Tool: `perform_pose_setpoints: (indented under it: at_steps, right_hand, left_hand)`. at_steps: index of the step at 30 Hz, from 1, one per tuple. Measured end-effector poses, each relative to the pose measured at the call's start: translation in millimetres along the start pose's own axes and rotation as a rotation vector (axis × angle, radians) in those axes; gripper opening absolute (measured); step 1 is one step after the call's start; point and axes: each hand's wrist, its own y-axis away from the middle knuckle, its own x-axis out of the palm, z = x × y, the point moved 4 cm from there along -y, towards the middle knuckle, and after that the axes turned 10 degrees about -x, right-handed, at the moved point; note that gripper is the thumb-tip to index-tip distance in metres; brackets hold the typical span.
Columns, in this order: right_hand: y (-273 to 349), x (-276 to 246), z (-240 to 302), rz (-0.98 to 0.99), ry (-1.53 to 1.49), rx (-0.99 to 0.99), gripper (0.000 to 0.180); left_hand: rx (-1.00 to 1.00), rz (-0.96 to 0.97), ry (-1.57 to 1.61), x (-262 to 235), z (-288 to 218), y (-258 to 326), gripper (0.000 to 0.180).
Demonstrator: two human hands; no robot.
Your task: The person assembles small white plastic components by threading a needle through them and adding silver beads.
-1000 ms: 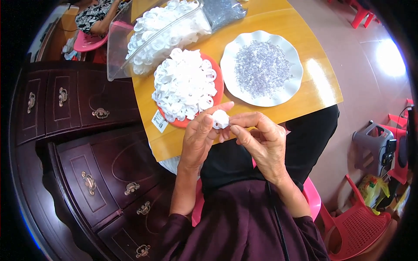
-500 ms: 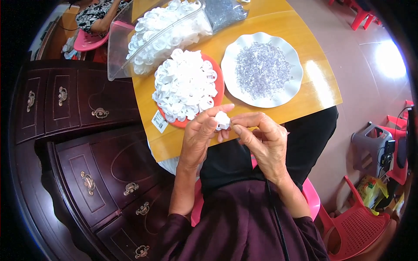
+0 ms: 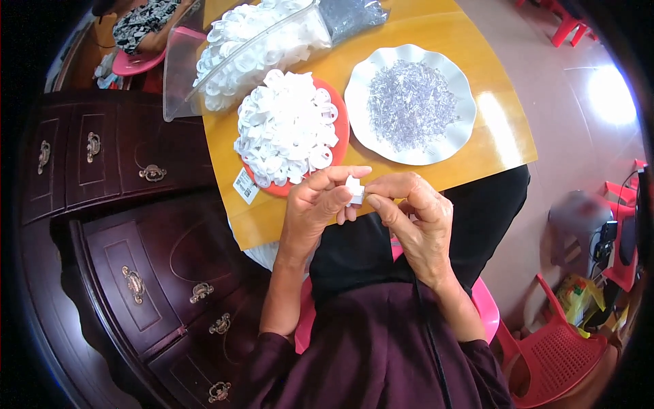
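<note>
My left hand (image 3: 306, 215) holds a small white plastic piece (image 3: 354, 189) between thumb and fingers, above the table's near edge. Its index finger stretches out beyond the piece. My right hand (image 3: 420, 221) is closed in a pinch, thumb and index fingertip meeting at the right side of that piece. Whatever sits in this pinch is too small to make out. Just beyond my left hand, similar white plastic pieces (image 3: 286, 129) are heaped on a red plate (image 3: 343, 136). A white wavy-rimmed dish (image 3: 465, 126) farther right holds many tiny clear slivers (image 3: 412, 105).
A clear plastic bin (image 3: 178, 85) full of white pieces lies behind the red plate, beside a bag of dark grey contents (image 3: 351, 19). Dark wooden drawers (image 3: 129, 198) flank the yellow table (image 3: 504, 136) on the left. Another person's arm (image 3: 155, 39) shows at upper left.
The white piece has turned slightly in my left fingers and shifted a little right. My right fingertips have come up against its side. The view has moved slightly.
</note>
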Motion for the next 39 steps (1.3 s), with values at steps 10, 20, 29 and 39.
perform_pose_setpoints:
  at_steps: [10,20,29,39]
  right_hand:
    - [8,-4,-17,-0.073,-0.492,0.375,0.015]
    - [8,-8,-15,-0.051,-0.471,0.373,0.018]
    - [9,-13,-15,-0.038,-0.455,0.387,0.018]
    - [12,-12,-19,-0.001,-0.363,0.377,0.013]
  left_hand:
    - [0.046,-0.006,-0.021,10,-3,-5,0.046]
    - [0.236,-0.034,-0.176,10,-19,7,0.044]
    - [0.241,-0.053,-0.185,7,-19,13,0.041]
    - [0.325,-0.023,-0.284,12,-16,12,0.035]
